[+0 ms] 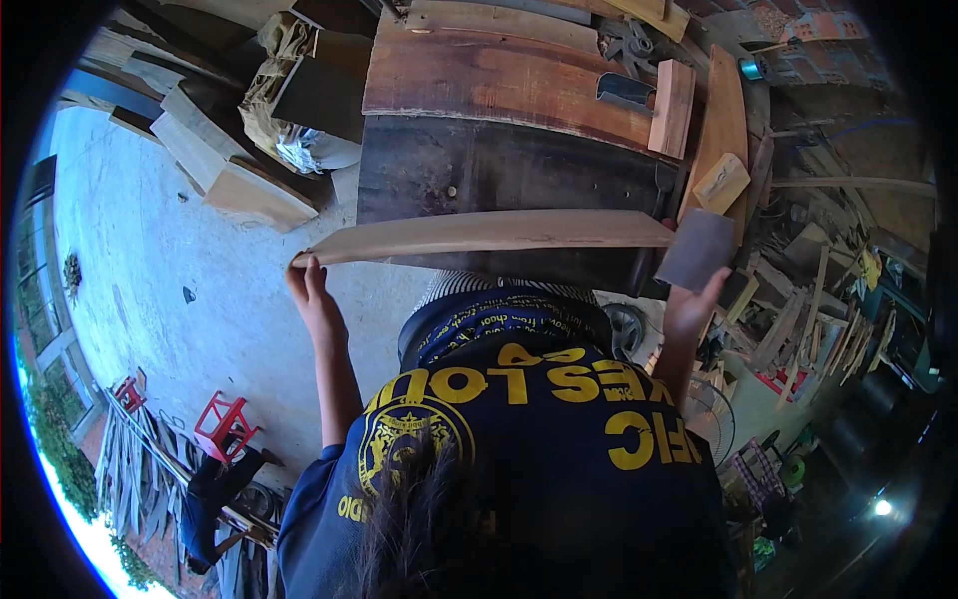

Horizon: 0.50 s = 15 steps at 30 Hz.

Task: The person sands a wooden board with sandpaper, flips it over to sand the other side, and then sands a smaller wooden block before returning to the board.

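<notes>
A long, pale, slightly curved wooden strip (479, 235) lies across in front of my body, over the near edge of a dark workbench (499, 170). My left hand (311, 295) grips the strip's left end with the fingers curled over it. At the strip's right end, my right hand (691, 304) holds a grey sheet that looks like sandpaper (699, 250). My blue shirt with yellow lettering fills the lower middle of the view.
A reddish plank (499, 75), a wood block (674, 105) and a smaller block (720, 182) lie on the bench. Offcuts (239, 190) are piled at the left on the concrete floor. Red stools (225, 424) stand lower left. Wood scraps and a fan (714, 414) crowd the right.
</notes>
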Each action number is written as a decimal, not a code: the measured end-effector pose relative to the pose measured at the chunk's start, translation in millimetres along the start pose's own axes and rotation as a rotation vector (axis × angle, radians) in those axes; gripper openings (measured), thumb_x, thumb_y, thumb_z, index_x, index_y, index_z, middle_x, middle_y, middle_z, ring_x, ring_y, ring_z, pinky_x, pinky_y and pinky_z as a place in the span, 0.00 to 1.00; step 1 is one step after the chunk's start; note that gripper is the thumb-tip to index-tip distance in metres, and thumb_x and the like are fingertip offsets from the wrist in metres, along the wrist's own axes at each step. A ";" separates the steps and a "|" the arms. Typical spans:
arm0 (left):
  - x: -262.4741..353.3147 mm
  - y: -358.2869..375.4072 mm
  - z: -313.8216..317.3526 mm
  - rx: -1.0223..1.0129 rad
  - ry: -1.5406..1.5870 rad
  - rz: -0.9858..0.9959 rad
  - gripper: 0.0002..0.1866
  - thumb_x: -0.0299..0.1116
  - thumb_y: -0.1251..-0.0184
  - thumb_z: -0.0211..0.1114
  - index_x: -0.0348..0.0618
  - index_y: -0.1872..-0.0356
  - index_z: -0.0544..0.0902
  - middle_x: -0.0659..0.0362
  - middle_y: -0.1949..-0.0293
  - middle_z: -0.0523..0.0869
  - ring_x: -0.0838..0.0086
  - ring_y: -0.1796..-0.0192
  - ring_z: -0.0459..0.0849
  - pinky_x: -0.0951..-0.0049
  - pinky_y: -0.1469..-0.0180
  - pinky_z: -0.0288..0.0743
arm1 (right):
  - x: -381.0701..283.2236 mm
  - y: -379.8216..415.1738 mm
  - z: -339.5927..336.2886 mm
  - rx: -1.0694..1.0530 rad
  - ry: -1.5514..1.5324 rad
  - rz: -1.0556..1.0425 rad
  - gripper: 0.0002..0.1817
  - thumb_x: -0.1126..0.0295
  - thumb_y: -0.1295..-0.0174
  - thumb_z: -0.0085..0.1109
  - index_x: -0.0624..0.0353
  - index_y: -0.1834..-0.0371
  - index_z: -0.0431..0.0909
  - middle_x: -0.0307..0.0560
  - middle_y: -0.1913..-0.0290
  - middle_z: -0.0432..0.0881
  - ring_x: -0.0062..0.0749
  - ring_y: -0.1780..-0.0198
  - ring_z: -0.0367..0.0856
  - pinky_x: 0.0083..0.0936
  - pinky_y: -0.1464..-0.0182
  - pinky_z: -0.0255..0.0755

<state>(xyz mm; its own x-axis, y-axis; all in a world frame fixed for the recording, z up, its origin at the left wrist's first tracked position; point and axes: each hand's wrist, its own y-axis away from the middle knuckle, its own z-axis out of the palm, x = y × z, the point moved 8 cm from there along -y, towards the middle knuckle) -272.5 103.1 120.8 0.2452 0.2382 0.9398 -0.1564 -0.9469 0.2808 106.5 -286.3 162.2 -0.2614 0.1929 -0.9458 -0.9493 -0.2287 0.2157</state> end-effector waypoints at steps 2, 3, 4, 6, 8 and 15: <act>7.2 5.2 -7.3 -0.003 -0.007 0.003 0.19 0.39 0.29 0.51 0.37 0.44 0.68 0.53 0.46 0.72 0.68 0.39 0.68 0.64 0.34 0.57 | -15.5 4.9 12.1 -0.066 -0.047 -0.072 0.33 0.47 0.29 0.30 0.66 0.33 0.55 0.56 0.36 0.65 0.43 0.36 0.66 0.35 0.33 0.55; 8.0 7.2 -7.8 -0.018 -0.061 -0.015 0.20 0.40 0.29 0.50 0.38 0.43 0.67 0.53 0.44 0.72 0.68 0.38 0.68 0.63 0.33 0.56 | -9.7 5.0 5.3 -0.042 -0.054 -0.019 0.33 0.47 0.29 0.31 0.66 0.33 0.56 0.55 0.35 0.64 0.42 0.35 0.65 0.35 0.34 0.56; 7.3 7.8 -7.4 -0.033 -0.113 -0.033 0.21 0.41 0.29 0.49 0.38 0.41 0.67 0.53 0.43 0.71 0.68 0.37 0.67 0.62 0.33 0.55 | -2.2 5.5 -0.5 -0.020 -0.061 0.032 0.33 0.48 0.29 0.32 0.65 0.33 0.56 0.54 0.35 0.64 0.41 0.35 0.65 0.35 0.34 0.56; -30.9 5.7 -6.0 -0.017 0.027 -0.199 0.24 0.45 0.31 0.51 0.41 0.40 0.66 0.54 0.41 0.69 0.69 0.37 0.66 0.62 0.33 0.54 | 32.6 3.6 -21.3 0.120 -0.013 0.108 0.33 0.47 0.29 0.34 0.64 0.34 0.58 0.52 0.36 0.66 0.40 0.36 0.66 0.34 0.34 0.56; -54.7 7.1 3.0 0.010 0.138 -0.322 0.24 0.45 0.32 0.53 0.41 0.42 0.65 0.52 0.43 0.69 0.67 0.38 0.66 0.63 0.33 0.55 | 58.9 5.8 -33.8 0.252 0.033 0.185 0.32 0.47 0.30 0.36 0.63 0.34 0.59 0.50 0.36 0.67 0.38 0.36 0.67 0.34 0.34 0.57; -68.6 -0.8 23.4 -0.020 0.139 -0.202 0.26 0.35 0.32 0.56 0.41 0.38 0.56 0.51 0.44 0.67 0.68 0.41 0.67 0.67 0.38 0.63 | 72.8 10.3 -21.6 0.226 -0.136 0.155 0.30 0.51 0.28 0.32 0.63 0.33 0.57 0.49 0.33 0.64 0.38 0.34 0.64 0.31 0.32 0.54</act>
<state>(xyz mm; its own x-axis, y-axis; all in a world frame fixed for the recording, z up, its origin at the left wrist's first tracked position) -266.8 82.5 51.5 0.1396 0.4513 0.8814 -0.1364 -0.8729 0.4685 81.4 -295.2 90.3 -0.4130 0.3016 -0.8593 -0.9069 -0.0501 0.4183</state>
